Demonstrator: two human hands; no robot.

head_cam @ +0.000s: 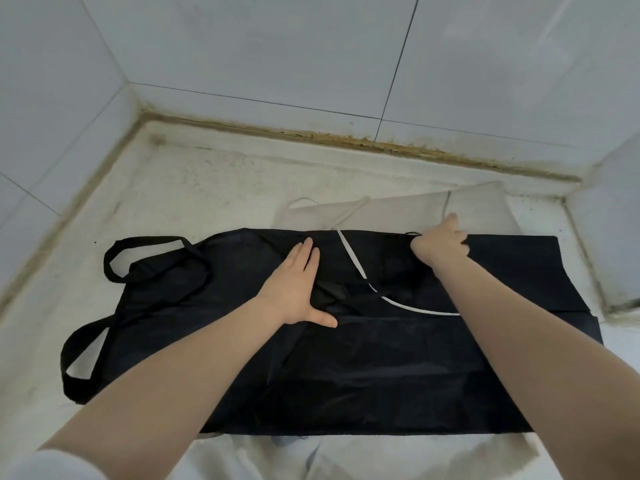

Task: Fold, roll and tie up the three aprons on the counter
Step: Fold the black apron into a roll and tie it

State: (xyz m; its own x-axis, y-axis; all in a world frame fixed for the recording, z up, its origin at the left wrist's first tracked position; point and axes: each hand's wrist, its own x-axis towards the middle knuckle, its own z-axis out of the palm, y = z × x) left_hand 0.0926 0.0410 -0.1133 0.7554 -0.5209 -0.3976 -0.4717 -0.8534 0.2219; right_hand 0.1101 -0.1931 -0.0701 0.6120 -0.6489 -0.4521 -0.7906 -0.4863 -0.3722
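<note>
A black apron (pixel 381 368) lies spread flat across the counter, its neck loop (pixel 138 258) and a waist strap (pixel 83 362) trailing off to the left. My left hand (pixel 298 292) presses flat on the apron's middle, fingers straight. My right hand (pixel 441 245) grips the apron's far edge, fingers curled over the cloth. Behind it lies a grey apron (pixel 415 211), partly covered by the black one. A white strap (pixel 356 265) from the grey apron runs across the black cloth.
The pale stone counter (pixel 207 188) is boxed in by tiled walls at the back, left and right, with a stained seam (pixel 311 135) along the back. White cloth (pixel 346 459) shows at the near edge below the apron.
</note>
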